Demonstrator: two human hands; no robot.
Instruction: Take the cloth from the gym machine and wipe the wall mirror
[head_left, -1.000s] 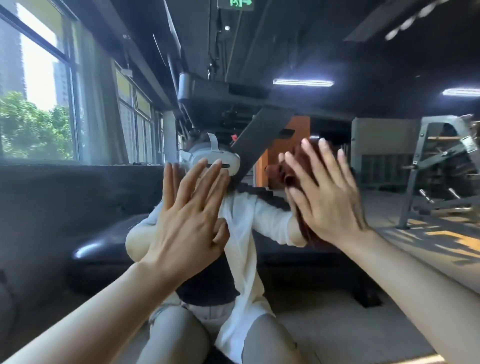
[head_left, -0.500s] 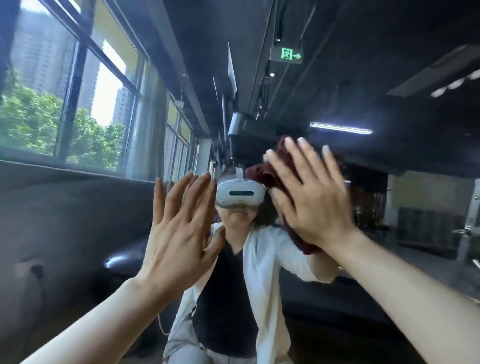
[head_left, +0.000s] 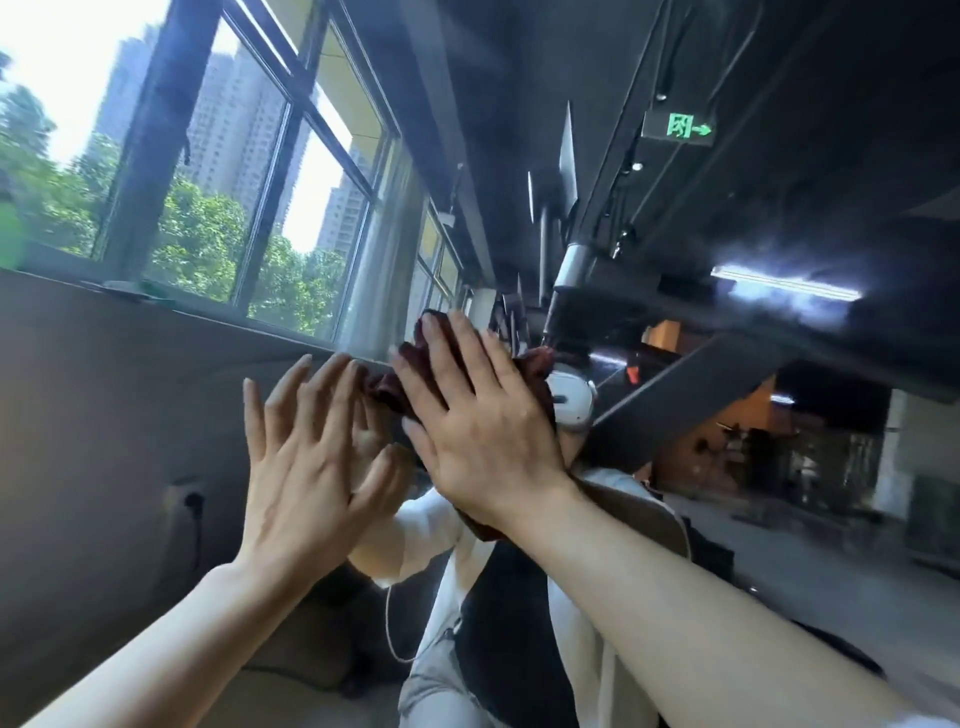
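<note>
Right hand (head_left: 483, 431) is flat on the glass, fingers straight and fanned, pressing the dark red cloth (head_left: 535, 371) against the wall mirror (head_left: 779, 493). The cloth is bunched under the palm, with folds poking out above the fingertips, to the left by the index finger, and a scrap showing below the wrist. Left hand (head_left: 306, 462) is up just beside it, fingers straight and slightly spread, holding nothing; its fingertips sit close to the cloth's left edge, and whether the palm actually touches the glass cannot be told from here. In the reflection, a person in a white open shirt (head_left: 576, 649) over a dark top faces back, a white headset (head_left: 571, 402) peeking out from behind the right hand, both reflected arms raised to meet the real ones. The mirror also shows big windows (head_left: 234, 171) upper left with trees and tower blocks outside, a dark ceiling, a green exit sign (head_left: 680, 127) upper right, and a strip light (head_left: 784, 283) glowing below it. The whole view is tilted and a touch blurred.
</note>
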